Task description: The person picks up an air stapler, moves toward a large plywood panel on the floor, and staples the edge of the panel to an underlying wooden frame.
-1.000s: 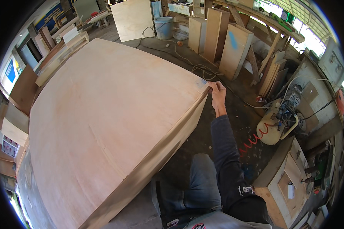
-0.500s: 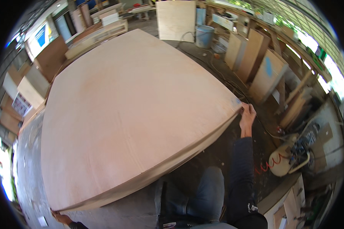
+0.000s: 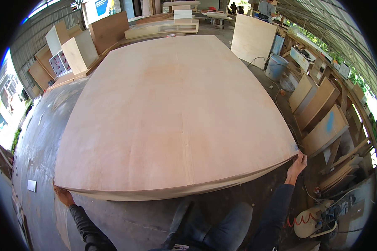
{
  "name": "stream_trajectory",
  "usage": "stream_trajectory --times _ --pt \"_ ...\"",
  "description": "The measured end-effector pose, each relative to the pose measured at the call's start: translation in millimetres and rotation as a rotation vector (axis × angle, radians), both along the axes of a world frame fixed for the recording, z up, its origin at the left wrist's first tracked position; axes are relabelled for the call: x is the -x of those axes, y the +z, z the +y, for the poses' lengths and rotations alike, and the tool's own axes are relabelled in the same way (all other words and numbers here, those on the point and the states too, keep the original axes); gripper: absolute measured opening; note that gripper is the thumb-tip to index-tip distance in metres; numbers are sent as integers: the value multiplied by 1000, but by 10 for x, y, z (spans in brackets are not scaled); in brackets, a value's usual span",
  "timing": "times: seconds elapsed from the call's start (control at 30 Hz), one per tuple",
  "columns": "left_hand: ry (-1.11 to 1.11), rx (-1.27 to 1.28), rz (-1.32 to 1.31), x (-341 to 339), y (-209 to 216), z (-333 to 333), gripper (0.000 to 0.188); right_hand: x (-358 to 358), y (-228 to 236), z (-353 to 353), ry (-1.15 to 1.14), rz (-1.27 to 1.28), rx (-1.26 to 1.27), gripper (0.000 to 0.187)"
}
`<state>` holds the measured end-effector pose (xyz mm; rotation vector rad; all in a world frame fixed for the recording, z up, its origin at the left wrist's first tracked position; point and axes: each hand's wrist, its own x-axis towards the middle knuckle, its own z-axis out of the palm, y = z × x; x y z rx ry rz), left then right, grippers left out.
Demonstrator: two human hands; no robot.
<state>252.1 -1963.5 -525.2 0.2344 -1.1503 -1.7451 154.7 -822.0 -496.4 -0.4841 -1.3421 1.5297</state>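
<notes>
A wide, pale pinkish plywood panel (image 3: 176, 113) with a thick near edge spreads out in front of me. My left hand (image 3: 63, 195) is closed on its near left corner, the fingers partly hidden by the wood. At the near right corner, beside a small blue smudge, my right hand (image 3: 296, 167) grips the edge with bent fingers. Both arms reach out in dark sleeves. What bears the panel from below is hidden.
At the right stand a cream air compressor (image 3: 308, 224) with a red coiled hose, leaning wooden boards (image 3: 324, 129) and a blue bucket (image 3: 276, 67). Wooden boxes (image 3: 79, 52) stand at the far left. A person (image 3: 266, 9) is at the back right. A cable trails along the panel's right side.
My view has swung to the left and lifted, so the panel now looks squarer to me. Both hands still grip its near corners, and more of my left arm shows.
</notes>
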Motion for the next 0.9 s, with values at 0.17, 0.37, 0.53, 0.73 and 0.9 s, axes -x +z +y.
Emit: stream_trajectory --times 0.17,0.37,0.53,0.73,0.9 --pt "116 143 -113 -6 1 65 53 -15 3 69 15 3 -12 15" --pt "53 91 -86 12 -44 148 53 -45 43 67 20 -13 -18 15" --pt "99 125 -111 -8 -1 -33 55 -35 87 -40 17 -39 -42 14" --pt "109 179 -258 95 72 48 51 -142 210 -89 -29 -88 6 16" --pt "257 626 -374 693 960 551 43 -45 277 -231 74 -157 38 20"
